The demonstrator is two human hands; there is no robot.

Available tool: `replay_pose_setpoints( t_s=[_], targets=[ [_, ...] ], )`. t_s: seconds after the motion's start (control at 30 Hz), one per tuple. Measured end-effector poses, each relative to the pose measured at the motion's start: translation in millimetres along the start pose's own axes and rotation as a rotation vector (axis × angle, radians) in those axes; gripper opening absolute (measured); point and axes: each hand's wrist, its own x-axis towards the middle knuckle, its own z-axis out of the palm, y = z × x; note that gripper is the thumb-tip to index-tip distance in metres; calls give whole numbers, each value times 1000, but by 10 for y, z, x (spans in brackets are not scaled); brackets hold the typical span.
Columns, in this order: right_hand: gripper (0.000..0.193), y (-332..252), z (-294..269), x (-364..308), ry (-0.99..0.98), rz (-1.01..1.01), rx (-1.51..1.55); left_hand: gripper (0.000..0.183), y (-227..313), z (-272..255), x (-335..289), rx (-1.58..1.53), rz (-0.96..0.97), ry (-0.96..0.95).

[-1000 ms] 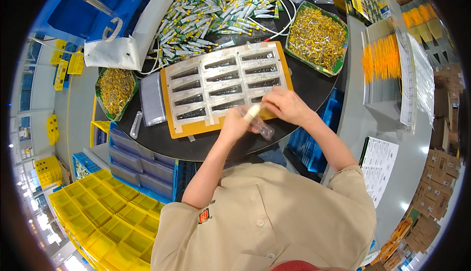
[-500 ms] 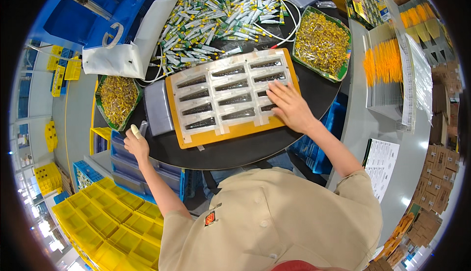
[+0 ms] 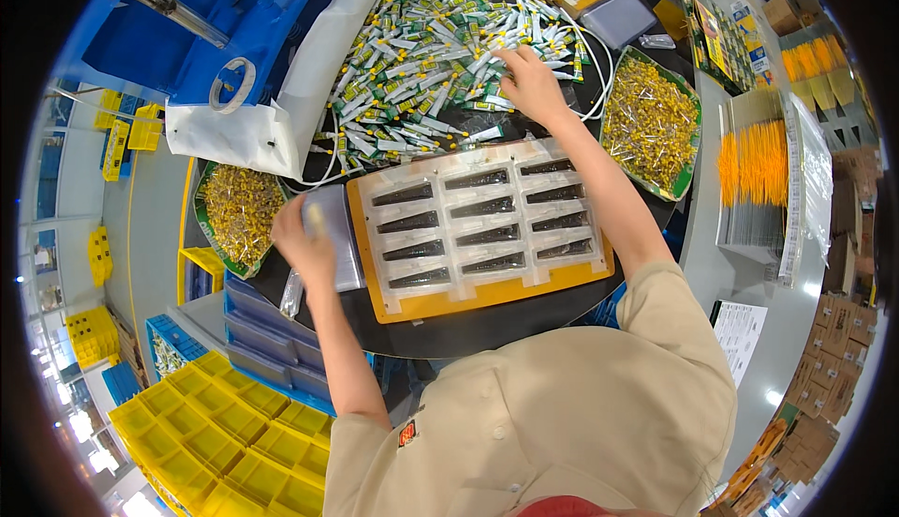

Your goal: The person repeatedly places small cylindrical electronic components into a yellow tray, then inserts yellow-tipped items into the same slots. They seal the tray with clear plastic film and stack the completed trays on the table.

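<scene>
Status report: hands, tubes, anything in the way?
Right hand at the yellow-capped tubes, grip unclear. Left hand by clear plastic stack, blurred. Right forearm partly covers twelve-slot board.

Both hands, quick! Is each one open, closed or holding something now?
Left hand: blurred, by the clear plastic stack; can't tell its grip.
Right hand: at the pile of tubes; can't tell if it holds one.

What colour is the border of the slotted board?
The board's border is orange-yellow, showing best in the head view along its lower edge.
</scene>
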Motion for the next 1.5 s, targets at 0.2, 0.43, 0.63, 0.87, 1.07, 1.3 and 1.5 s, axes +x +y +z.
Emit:
replay_pose_setpoints(
  t_s=[0.2,0.43,0.63,0.87,1.07,1.3,1.5],
  targets=[
    [13,-178,-908,-906,-82,-41,204,24,925,1184,697,-89,297,-38],
    [14,-208,-1108,-1147,-269,-307,-114,24,1148,1727,994,52,295,-353],
    [15,-74,-49,-363,-221,-157,-188,23,1132,1316,870,-481,2,-324],
    [25,-153,-45,-167,-339,-26,-104,23,825,267,115,-877,-70,-417],
    [15,-716,-370,-761,-292,-203,362,26,684,152,-143,-442,430,-471],
    [18,-849,-145,-711,-309,-467,97,23,694,208,39,-382,491,-482],
    [27,-872,684,54,-412,8,-118,15,774,957,828,-88,346,-534]
  ],
)
